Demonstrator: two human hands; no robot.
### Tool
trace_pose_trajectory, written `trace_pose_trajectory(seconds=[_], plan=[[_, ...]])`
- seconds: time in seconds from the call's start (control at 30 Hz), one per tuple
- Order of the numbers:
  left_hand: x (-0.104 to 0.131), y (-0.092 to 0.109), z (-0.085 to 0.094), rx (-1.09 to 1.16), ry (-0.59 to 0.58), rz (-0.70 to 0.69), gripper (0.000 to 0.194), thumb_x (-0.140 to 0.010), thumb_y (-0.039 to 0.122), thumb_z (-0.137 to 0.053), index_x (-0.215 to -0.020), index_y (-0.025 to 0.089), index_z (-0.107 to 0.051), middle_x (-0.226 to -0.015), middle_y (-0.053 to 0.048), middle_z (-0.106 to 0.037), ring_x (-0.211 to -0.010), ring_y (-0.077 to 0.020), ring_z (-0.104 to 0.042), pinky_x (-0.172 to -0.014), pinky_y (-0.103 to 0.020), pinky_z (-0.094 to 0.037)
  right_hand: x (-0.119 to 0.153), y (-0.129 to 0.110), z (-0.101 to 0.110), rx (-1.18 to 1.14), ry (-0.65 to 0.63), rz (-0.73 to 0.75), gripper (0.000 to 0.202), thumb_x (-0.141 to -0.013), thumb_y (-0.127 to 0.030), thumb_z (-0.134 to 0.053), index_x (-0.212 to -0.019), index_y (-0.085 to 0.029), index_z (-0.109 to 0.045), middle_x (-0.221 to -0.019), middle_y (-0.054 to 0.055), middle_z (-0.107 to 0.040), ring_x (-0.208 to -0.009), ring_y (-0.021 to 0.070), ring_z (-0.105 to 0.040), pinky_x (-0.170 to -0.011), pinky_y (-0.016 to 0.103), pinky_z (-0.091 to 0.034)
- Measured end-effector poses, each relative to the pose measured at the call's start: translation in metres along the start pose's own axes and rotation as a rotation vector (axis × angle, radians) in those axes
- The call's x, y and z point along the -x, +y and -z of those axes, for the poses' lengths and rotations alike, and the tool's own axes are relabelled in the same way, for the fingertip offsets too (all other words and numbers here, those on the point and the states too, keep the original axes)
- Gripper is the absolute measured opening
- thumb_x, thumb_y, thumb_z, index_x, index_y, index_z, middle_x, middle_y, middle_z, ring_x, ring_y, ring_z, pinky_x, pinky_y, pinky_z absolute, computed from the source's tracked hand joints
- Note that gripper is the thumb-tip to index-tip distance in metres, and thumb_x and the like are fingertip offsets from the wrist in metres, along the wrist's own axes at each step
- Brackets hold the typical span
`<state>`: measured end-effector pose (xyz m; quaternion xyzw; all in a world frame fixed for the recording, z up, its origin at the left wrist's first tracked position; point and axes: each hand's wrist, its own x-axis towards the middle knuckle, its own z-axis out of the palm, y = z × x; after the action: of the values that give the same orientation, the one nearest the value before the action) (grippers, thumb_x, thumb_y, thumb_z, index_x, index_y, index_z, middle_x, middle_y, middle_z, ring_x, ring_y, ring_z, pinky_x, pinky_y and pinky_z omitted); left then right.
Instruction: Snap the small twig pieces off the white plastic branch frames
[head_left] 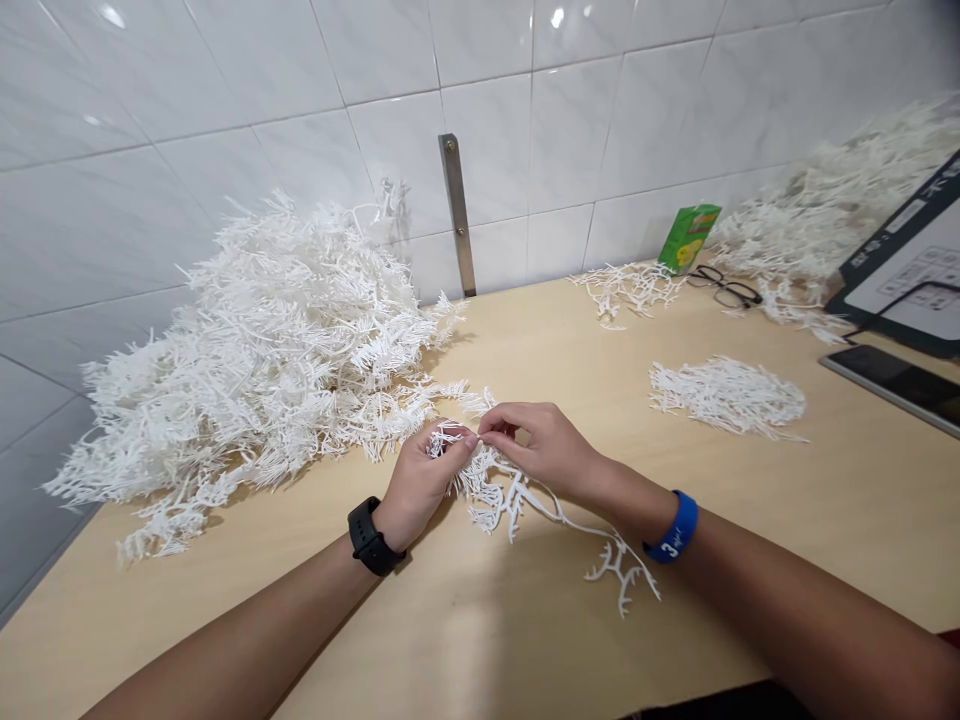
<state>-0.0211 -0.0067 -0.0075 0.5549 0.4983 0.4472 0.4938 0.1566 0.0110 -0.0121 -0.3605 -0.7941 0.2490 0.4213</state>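
My left hand (424, 475) is closed around a bunch of white branched plastic pieces (487, 490), whose thin prongs stick out above and below the fingers. My right hand (544, 445) meets it at the fingertips, thumb and forefinger pinched at the edge of the bunch; what lies between those fingertips is too small to make out. A long thin stem with a forked end (619, 570) trails from the bunch beneath my right wrist. To the left rises a big heap of similar white branched pieces (292, 340). Small loose white sticks (727, 395) form a flat pile on the right.
Against the tiled wall stands a green drink carton (686, 240), with black glasses (725, 287) beside it. More branched pieces (630, 288) lie nearby. At the right are another white heap (840, 200), a dark-framed panel (915, 260) and a phone (900, 380). A metal bracket (457, 215) is on the wall.
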Motion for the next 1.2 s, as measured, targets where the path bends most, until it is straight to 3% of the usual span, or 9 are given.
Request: trace_pose_trajectory(seconds=[1.2], plan=[[-0.003, -0.0092, 0.0019, 0.055, -0.018, -0.005, 0.027, -0.074, 0.038, -0.073, -0.078, 0.014, -0.061, -0.069, 0.001, -0.055, -0.065, -0.011, -0.047, -0.064, -0.024, -0.037, 0.0013, -0.0034, -0.0028, -0.01, 0.054, 0.006, 0.012, -0.086, -0.016, -0.057, -0.079, -0.016, -0.066, -0.074, 0.002, -0.069, -0.066, 0.0115, -0.059, -0.064, 0.022, -0.044]])
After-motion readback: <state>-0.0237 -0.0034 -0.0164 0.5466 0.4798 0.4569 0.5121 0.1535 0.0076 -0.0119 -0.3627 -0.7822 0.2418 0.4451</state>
